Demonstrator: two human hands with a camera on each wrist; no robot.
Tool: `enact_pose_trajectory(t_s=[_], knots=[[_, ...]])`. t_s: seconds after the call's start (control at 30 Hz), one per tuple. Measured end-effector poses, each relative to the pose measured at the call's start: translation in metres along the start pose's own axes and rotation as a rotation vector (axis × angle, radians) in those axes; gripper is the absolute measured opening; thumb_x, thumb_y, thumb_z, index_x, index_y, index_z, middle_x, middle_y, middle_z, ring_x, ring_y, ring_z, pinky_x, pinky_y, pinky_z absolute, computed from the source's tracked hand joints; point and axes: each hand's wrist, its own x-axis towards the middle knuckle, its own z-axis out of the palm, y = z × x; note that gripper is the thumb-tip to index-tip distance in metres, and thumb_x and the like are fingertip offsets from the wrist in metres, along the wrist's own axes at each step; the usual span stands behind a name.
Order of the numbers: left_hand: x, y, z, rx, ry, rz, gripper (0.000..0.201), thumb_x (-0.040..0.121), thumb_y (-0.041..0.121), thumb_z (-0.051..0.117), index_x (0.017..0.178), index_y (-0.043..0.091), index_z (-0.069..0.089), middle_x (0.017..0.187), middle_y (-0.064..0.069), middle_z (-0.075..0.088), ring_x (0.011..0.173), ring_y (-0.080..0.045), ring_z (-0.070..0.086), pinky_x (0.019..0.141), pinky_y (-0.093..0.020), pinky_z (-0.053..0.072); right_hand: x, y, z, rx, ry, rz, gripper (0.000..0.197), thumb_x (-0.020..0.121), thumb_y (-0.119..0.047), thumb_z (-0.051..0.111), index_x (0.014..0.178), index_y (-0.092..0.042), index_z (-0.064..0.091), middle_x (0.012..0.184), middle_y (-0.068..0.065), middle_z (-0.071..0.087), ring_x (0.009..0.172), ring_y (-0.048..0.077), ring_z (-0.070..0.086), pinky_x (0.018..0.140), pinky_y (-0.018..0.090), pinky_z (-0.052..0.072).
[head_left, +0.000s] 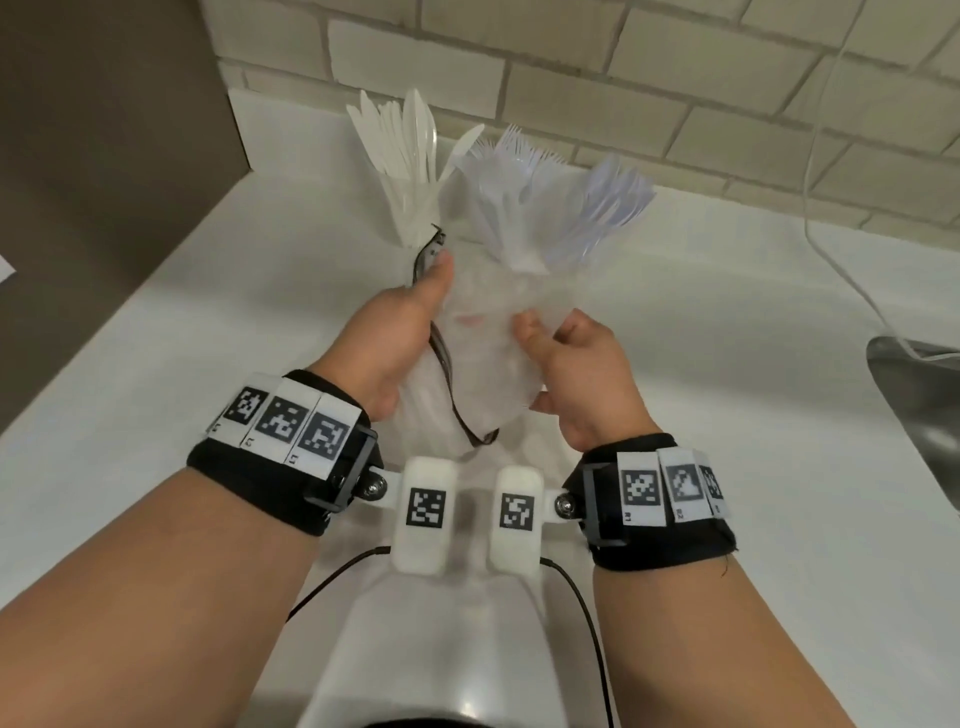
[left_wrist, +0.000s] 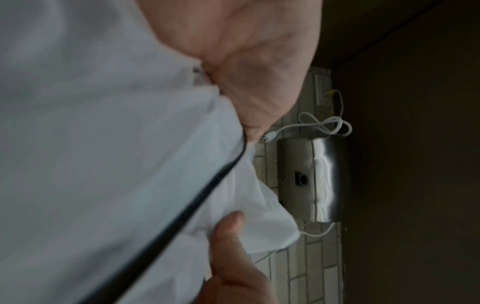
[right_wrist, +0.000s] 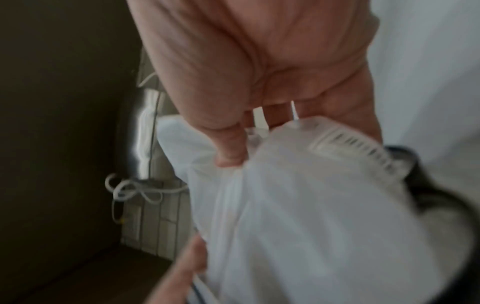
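Bag of cutlery, held over counter: left hand clenched round zipper side, right hand pinching other side. Room to left; steel appliance at right edge.

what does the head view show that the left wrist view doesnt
Only the head view: white knives and clear forks fanning out of the top of the clear bag, and the marker wristbands on both arms.
Only the left wrist view: a loose white plug and a wall outlet.
Both: the left hand gripping the clear bag along its black zip edge, and a steel appliance, of which the head view shows only an edge.
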Motion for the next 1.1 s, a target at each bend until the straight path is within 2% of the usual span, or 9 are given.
enact_pose_trajectory(t_s=[0.13,0.3,0.43,0.57,0.7,0.8,0.87,0.97,1.1], knots=[[0.002,0.002,-0.002,0.017,0.172,0.024,0.035,0.086,0.053,0.057,0.083,0.019,0.066,0.091,-0.001,0.072,0.094,-0.021,0.068,0.091,-0.037,0.052,0.009,-0.008,-0.004,0.129,0.156,0.022,0.035,0.1,-0.043,0.042,0.085,-0.018,0.063,0.085,-0.001,0.071,0.079,0.015,0.068,0.078,0.035,0.055],[-0.011,-0.007,-0.006,0.459,-0.378,-0.08,0.036,0.069,0.022,0.079,0.103,0.021,0.068,0.101,-0.006,0.074,0.096,-0.025,0.07,0.088,-0.048,0.055,0.01,-0.017,-0.008,0.276,0.306,-0.036,0.032,0.103,-0.041,0.033,0.09,-0.023,0.056,0.093,-0.002,0.067,0.089,0.015,0.066,0.081,0.026,0.057],[-0.005,-0.014,-0.014,0.413,-0.143,-0.238,0.021,0.089,0.017,0.061,0.109,0.021,0.058,0.101,-0.007,0.069,0.073,-0.026,0.073,0.055,-0.034,0.06,0.014,-0.024,-0.024,0.318,0.315,-0.013,0.042,0.1,-0.049,0.035,0.114,-0.017,0.056,0.114,0.007,0.068,0.103,0.024,0.066,0.088,0.038,0.056],[0.009,-0.013,-0.026,0.016,0.087,-0.251,0.04,0.096,0.005,0.042,0.133,0.021,0.045,0.094,0.0,0.061,0.037,-0.007,0.057,0.031,-0.014,0.034,0.012,-0.019,-0.039,0.447,0.252,0.117,0.049,0.098,-0.049,0.043,0.127,-0.011,0.055,0.12,0.014,0.067,0.104,0.031,0.068,0.089,0.05,0.054],[0.011,-0.008,-0.028,-0.438,0.081,-0.251,0.031,0.092,-0.003,0.039,0.115,0.014,0.05,0.088,-0.013,0.065,0.067,-0.02,0.066,0.057,-0.031,0.058,0.006,-0.006,-0.039,0.309,0.128,0.295,0.057,0.094,-0.054,0.044,0.127,-0.008,0.053,0.119,0.012,0.064,0.09,0.021,0.067,0.073,0.04,0.055],[0.009,-0.008,-0.03,-0.664,0.063,-0.224,0.029,0.086,0.01,0.045,0.109,0.007,0.062,0.109,-0.013,0.07,0.098,-0.03,0.068,0.086,-0.044,0.056,0.001,-0.006,-0.045,0.463,-0.073,0.358,0.083,0.073,-0.069,0.055,0.135,-0.014,0.053,0.126,0.011,0.065,0.114,0.029,0.064,0.101,0.046,0.046],[0.01,-0.011,-0.033,-0.705,0.051,-0.183,0.032,0.08,0.017,0.054,0.11,0.012,0.063,0.116,-0.011,0.068,0.102,-0.029,0.067,0.088,-0.044,0.054,-0.003,-0.006,-0.048,0.432,-0.079,0.261,0.074,0.075,-0.059,0.061,0.133,-0.013,0.055,0.128,0.011,0.064,0.118,0.029,0.061,0.102,0.048,0.046],[0.003,-0.014,-0.031,-0.51,-0.078,-0.17,0.029,0.088,0.032,0.055,0.111,0.019,0.067,0.108,-0.006,0.071,0.093,-0.024,0.068,0.086,-0.04,0.054,-0.002,0.001,-0.052,0.235,0.134,0.11,0.034,0.085,-0.01,0.068,0.118,-0.008,0.06,0.111,0.011,0.07,0.103,0.032,0.067,0.091,0.049,0.053],[0.001,-0.017,-0.024,-0.114,0.158,-0.145,0.05,0.089,0.031,0.054,0.136,0.023,0.04,0.123,-0.007,0.059,0.098,-0.029,0.064,0.071,-0.04,0.056,-0.001,0.003,-0.053,0.224,0.259,0.071,0.011,0.095,-0.015,0.058,0.089,-0.018,0.066,0.083,-0.001,0.071,0.079,0.019,0.068,0.075,0.038,0.058]])
